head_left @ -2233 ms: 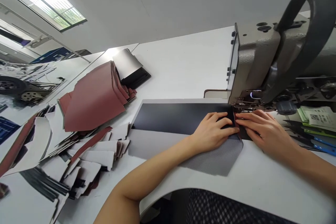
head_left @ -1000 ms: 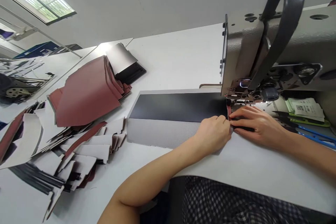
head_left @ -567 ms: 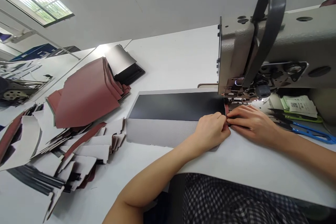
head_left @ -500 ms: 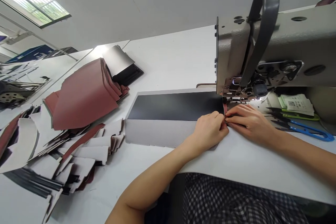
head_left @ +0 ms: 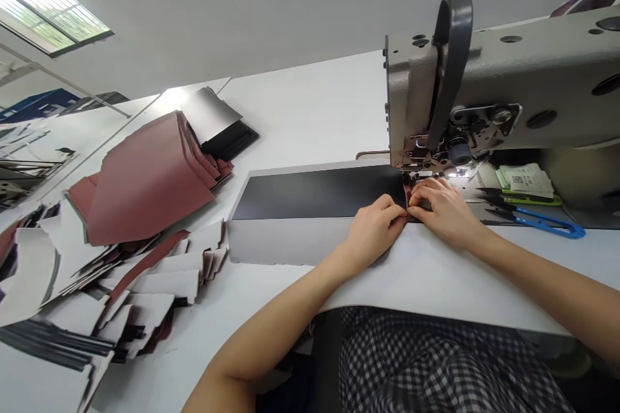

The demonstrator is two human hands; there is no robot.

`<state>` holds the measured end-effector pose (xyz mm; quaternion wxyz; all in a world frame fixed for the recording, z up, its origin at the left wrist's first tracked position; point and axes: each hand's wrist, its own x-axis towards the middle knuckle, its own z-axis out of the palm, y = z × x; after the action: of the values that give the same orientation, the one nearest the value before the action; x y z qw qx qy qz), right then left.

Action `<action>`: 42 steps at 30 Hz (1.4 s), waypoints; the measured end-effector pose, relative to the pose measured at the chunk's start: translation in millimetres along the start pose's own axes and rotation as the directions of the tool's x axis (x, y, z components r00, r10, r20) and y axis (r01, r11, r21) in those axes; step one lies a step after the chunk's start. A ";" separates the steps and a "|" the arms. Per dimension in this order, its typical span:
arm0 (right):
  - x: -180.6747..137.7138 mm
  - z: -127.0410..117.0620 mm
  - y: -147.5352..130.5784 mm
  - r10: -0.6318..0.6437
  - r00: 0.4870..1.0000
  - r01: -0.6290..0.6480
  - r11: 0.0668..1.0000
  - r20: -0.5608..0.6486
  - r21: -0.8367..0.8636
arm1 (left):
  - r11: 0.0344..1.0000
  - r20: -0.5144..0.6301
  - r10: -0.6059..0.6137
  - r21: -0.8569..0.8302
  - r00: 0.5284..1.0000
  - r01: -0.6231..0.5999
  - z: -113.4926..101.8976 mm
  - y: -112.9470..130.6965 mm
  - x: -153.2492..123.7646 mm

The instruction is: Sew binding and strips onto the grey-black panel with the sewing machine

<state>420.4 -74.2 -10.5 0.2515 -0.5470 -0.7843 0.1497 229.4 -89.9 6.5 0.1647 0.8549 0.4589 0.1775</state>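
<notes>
White table (head_left: 310, 103); flat black-and-grey panel (head_left: 314, 197), its red strip (head_left: 407, 193) under the fingers (head_left: 426, 188)

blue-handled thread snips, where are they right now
In the head view, the blue-handled thread snips lie far right, beyond the person's right hand, just below the white paper tags and under the grey sewing machine's arm.

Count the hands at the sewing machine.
2: the left hand at the end of the black panel, and the right hand beside it, just below the sewing machine.
</notes>
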 end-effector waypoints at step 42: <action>1.2 -12.0 22.5 -0.292 0.955 0.296 0.937 0.049 -0.184 | 0.880 0.130 0.466 0.037 0.875 -0.473 -9.8 -70.5 36.9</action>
<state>444.3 -65.5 -11.7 0.2097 -0.4435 -0.8704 0.0409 192.7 -20.7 -10.6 0.1140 0.9546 0.2332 0.1462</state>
